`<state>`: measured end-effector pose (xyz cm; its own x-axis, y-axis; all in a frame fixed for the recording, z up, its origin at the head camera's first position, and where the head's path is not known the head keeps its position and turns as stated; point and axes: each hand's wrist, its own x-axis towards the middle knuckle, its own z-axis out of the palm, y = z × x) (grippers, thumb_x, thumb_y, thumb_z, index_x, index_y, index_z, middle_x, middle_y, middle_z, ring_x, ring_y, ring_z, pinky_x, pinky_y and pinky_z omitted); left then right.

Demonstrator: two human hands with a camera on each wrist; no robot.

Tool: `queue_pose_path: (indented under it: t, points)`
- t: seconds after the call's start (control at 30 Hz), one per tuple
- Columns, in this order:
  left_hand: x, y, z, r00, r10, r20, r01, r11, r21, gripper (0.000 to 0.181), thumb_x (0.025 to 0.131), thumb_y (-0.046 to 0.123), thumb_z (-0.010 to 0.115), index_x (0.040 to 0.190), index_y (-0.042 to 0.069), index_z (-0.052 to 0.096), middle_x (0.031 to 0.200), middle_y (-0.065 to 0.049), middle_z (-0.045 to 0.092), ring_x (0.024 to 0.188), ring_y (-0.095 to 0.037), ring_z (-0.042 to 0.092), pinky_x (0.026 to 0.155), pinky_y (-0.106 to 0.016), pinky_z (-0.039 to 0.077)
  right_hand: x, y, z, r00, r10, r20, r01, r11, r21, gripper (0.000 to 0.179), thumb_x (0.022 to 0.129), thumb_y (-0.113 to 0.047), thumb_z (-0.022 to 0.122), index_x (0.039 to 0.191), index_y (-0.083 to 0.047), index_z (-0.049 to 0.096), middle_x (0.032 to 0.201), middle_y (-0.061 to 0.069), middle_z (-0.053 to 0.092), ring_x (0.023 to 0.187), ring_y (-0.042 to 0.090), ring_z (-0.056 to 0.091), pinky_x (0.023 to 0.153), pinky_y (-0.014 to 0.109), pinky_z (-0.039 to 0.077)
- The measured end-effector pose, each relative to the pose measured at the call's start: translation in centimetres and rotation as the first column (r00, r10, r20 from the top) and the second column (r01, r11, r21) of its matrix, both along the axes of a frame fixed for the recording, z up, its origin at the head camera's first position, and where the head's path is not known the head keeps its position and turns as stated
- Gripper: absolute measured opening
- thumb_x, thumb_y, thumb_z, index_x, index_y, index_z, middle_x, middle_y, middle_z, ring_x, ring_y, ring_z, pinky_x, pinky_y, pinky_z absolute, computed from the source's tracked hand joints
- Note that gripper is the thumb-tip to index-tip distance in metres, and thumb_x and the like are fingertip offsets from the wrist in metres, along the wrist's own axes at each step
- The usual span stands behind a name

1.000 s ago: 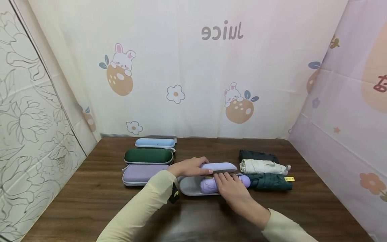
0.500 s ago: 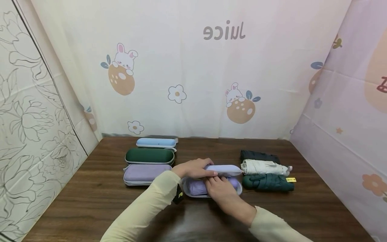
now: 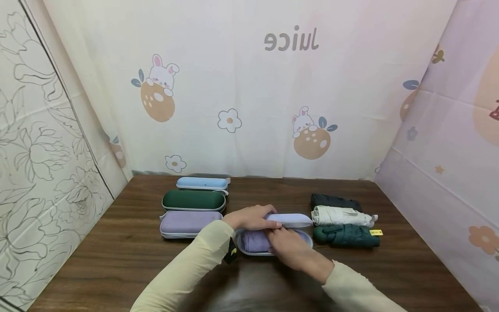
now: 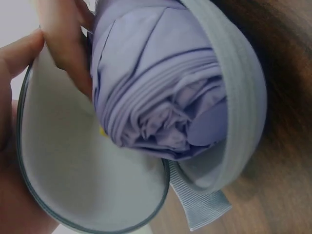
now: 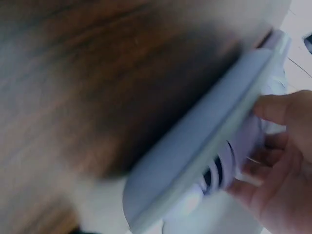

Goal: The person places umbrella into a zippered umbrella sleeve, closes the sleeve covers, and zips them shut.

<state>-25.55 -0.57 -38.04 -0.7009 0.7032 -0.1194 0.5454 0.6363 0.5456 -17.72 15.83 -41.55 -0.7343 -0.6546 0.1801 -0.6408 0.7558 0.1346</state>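
step: packing the purple umbrella point(image 4: 146, 63) I'd guess // left hand point(image 3: 252, 218): fingers gripping the raised lid point(image 4: 63, 146) // right hand point(image 3: 291, 250): fingers curled over the umbrella, which sits inside the open lavender case point(image 4: 239, 102) on the tabletop point(image 3: 101, 260) // next: prob calls for right fingers out, lid down, imo

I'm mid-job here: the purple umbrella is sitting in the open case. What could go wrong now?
Pinched fingers: the right hand reaches in between the raised lid and the purple umbrella, so lowering the lid too soon might catch it.
Snagged cloth: the fabric lies right by the case's zipper rim and could jam the zip.
Poor fit: the roll bulges above that rim, so the lid, gripped by the left hand, may not close flush.
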Motion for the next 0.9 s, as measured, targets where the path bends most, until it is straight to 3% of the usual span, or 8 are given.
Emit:
queue_pose_path:
  t: [0.17, 0.3, 0.37, 0.47, 0.57, 0.7, 0.77, 0.9]
  points:
    - [-0.2, 0.0, -0.2, 1.000, -0.007, 0.002, 0.007, 1.000, 0.019, 0.051, 0.093, 0.055, 0.050, 0.128, 0.018, 0.053, 0.118, 0.001, 0.059, 0.103, -0.009, 0.055, 0.089, -0.030, 0.043, 0.4, 1.8, 1.9, 0.984, 0.144, 0.100, -0.141, 0.989, -0.037, 0.043, 0.094, -0.017, 0.059, 0.134, -0.002, 0.050, 0.132, 0.011, 0.052, 0.121, 0.024, 0.049, 0.090, 0.037, 0.047]
    - [-0.2, 0.1, 0.0, 1.000, -0.021, 0.003, 0.021, 1.000, 0.020, 0.050, 0.093, 0.054, 0.050, 0.128, 0.017, 0.052, 0.115, 0.002, 0.060, 0.098, -0.008, 0.056, 0.085, -0.029, 0.044, 0.2, 4.4, 3.6, 0.926, 0.367, -0.087, -0.376, 0.913, -0.158, 0.027, 0.100, -0.014, 0.044, 0.116, -0.004, 0.064, 0.118, 0.006, 0.060, 0.108, 0.018, 0.057, 0.081, 0.032, 0.051]
    - [-0.2, 0.3, 0.0, 1.000, -0.023, 0.000, 0.023, 1.000, 0.010, 0.051, 0.093, 0.053, 0.051, 0.128, 0.017, 0.052, 0.111, 0.002, 0.060, 0.093, -0.008, 0.056, 0.081, -0.028, 0.045, -0.3, 5.8, 4.2, 0.895, 0.395, -0.207, -0.437, 0.869, -0.232, 0.028, 0.100, -0.013, 0.041, 0.106, -0.005, 0.067, 0.107, 0.004, 0.061, 0.096, 0.015, 0.060, 0.075, 0.030, 0.051]
    - [0.1, 0.5, -0.1, 0.999, -0.013, -0.034, 0.012, 1.000, -0.027, 0.051, 0.092, 0.054, 0.053, 0.128, 0.017, 0.052, 0.107, 0.003, 0.061, 0.088, -0.008, 0.056, 0.078, -0.029, 0.045, -1.3, 7.4, 4.8, 0.921, 0.324, -0.217, -0.381, 0.867, -0.321, 0.022, 0.099, -0.013, 0.047, 0.107, -0.004, 0.066, 0.105, 0.002, 0.059, 0.093, 0.014, 0.058, 0.074, 0.032, 0.051]
    - [0.8, 0.8, -0.2, 0.989, -0.016, -0.145, 0.002, 0.995, -0.101, 0.053, 0.091, 0.056, 0.053, 0.128, 0.018, 0.052, 0.108, 0.002, 0.062, 0.089, -0.008, 0.057, 0.077, -0.031, 0.046, -2.0, 8.5, 4.7, 0.977, 0.212, 0.027, -0.188, 0.914, -0.360, 0.026, 0.098, -0.014, 0.054, 0.122, -0.003, 0.060, 0.117, 0.006, 0.058, 0.106, 0.021, 0.056, 0.084, 0.041, 0.048]
    - [2.4, 1.3, -0.6, 0.935, -0.063, -0.350, -0.011, 0.979, -0.206, 0.058, 0.090, 0.059, 0.052, 0.129, 0.016, 0.053, 0.114, 0.000, 0.063, 0.097, -0.012, 0.058, 0.076, -0.031, 0.047, -2.2, 9.3, 3.9, 0.927, 0.136, 0.349, -0.004, 0.935, -0.354, 0.038, 0.102, -0.022, 0.045, 0.135, -0.002, 0.049, 0.130, 0.012, 0.054, 0.119, 0.029, 0.050, 0.093, 0.050, 0.042]
    - [3.2, 1.5, -0.7, 0.907, -0.073, -0.415, -0.028, 0.973, -0.231, 0.060, 0.089, 0.059, 0.054, 0.130, 0.015, 0.053, 0.116, -0.001, 0.062, 0.101, -0.014, 0.057, 0.076, -0.032, 0.047, -2.1, 9.5, 3.5, 0.896, 0.154, 0.416, 0.011, 0.930, -0.369, 0.040, 0.103, -0.023, 0.042, 0.136, -0.001, 0.048, 0.132, 0.013, 0.053, 0.120, 0.031, 0.050, 0.093, 0.052, 0.041]
    - [4.6, 1.7, -0.9, 0.859, -0.078, -0.506, -0.076, 0.958, -0.277, 0.063, 0.088, 0.061, 0.053, 0.132, 0.016, 0.051, 0.120, -0.001, 0.059, 0.106, -0.016, 0.054, 0.082, -0.034, 0.046, -1.9, 9.6, 3.1, 0.879, 0.167, 0.447, 0.029, 0.917, -0.399, 0.042, 0.103, -0.026, 0.044, 0.137, -0.003, 0.047, 0.133, 0.012, 0.052, 0.120, 0.030, 0.050, 0.092, 0.052, 0.042]
